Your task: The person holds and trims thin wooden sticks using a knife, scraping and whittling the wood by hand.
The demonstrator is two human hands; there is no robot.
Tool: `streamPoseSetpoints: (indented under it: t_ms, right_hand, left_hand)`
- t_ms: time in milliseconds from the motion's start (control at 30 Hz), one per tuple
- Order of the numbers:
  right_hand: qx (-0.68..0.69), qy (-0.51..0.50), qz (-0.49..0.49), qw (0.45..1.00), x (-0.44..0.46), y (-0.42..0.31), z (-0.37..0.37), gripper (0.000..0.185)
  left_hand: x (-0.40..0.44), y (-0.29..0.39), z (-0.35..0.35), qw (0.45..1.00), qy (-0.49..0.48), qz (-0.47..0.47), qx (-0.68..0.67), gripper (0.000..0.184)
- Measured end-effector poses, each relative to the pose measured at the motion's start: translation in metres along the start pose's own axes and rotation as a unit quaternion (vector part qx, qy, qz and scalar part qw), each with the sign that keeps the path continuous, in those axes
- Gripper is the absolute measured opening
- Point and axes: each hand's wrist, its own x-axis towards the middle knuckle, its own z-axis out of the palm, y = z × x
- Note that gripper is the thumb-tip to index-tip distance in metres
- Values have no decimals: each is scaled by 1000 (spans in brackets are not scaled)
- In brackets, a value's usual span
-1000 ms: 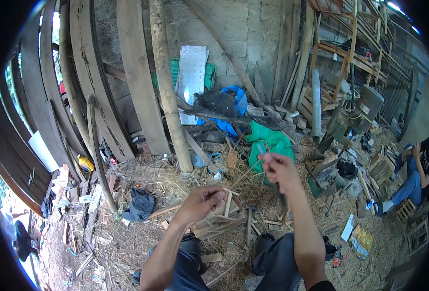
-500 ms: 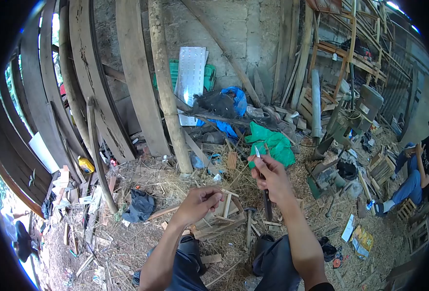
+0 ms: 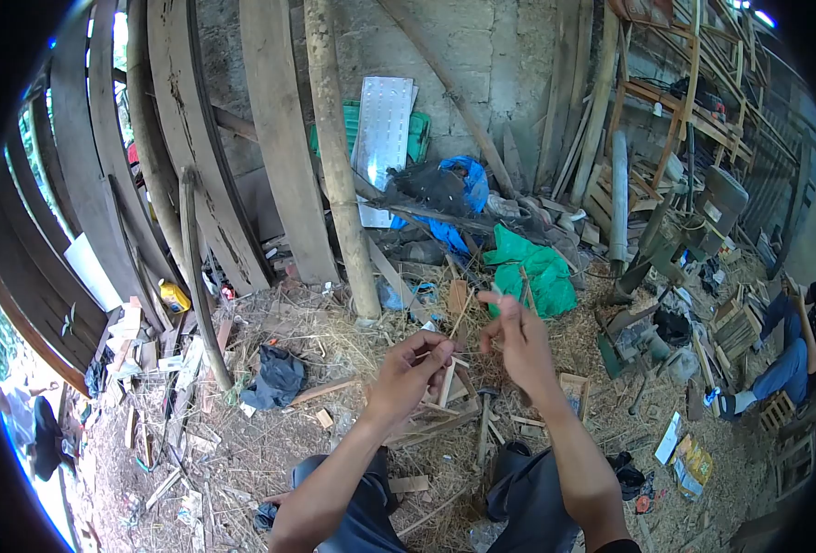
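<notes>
A thin pale wooden stick rises from between the thumb and fingertips of my left hand, which is closed on it. My right hand is raised just to the right, its fingers curled and partly blurred. In it is a knife, of which only a faint bit of blade shows near the fingertips; the handle is hidden. A small wooden frame lies on the ground below my hands, with a hammer beside it.
A green plastic bag and a wooden pole stand beyond my hands. A black bag lies left on the straw-covered ground. At the far right a person sits near scrap wood and a yellow bag.
The view has shifted slightly. My right hand has turned, so the knife that showed clearly half a second ago is mostly hidden. The stick in my left hand now points more upward.
</notes>
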Motion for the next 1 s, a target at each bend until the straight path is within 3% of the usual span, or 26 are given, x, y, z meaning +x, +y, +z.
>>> streamPoseSetpoints:
  t_ms: [33,100,200,333,400,433,500,600,733,833,933,1000]
  right_hand:
    - [-1,-2,0,1000,0,1,2,30]
    - [-129,95,-66,985,-1,8,6,37]
    - [-145,38,-115,982,3,23,5,40]
    - [-142,7,-104,984,2,16,1,33]
    - [40,-38,22,998,0,5,-4,30]
    - [41,-39,24,998,-2,1,-4,30]
    - [215,-30,46,975,-5,-5,0,27]
    - [184,-55,-21,981,-6,1,11,27]
    - [136,-73,-24,988,1,9,-1,21]
    - [200,-22,0,980,4,5,-12,19]
    - [258,-50,13,965,2,4,-11,17]
    - [124,-160,27,979,-3,4,-2,17]
  left_hand:
    - [-1,2,-1,1000,2,1,-1,20]
    - [-3,6,-1,999,4,-3,-32,19]
    - [-5,8,0,999,8,-9,-46,19]
    - [-4,5,-1,1000,1,2,-23,18]
    - [-4,5,-2,1000,5,1,-15,17]
    - [-4,5,-2,1000,6,0,-15,17]
    - [-3,3,-3,1000,8,1,-6,18]
    - [-2,3,0,1000,9,8,24,19]
    - [-4,4,2,1000,-10,12,22,19]
    - [-5,6,2,1000,-10,14,25,17]
    - [-5,4,-1,998,-2,36,43,18]
    - [-3,4,-1,999,-10,34,0,17]
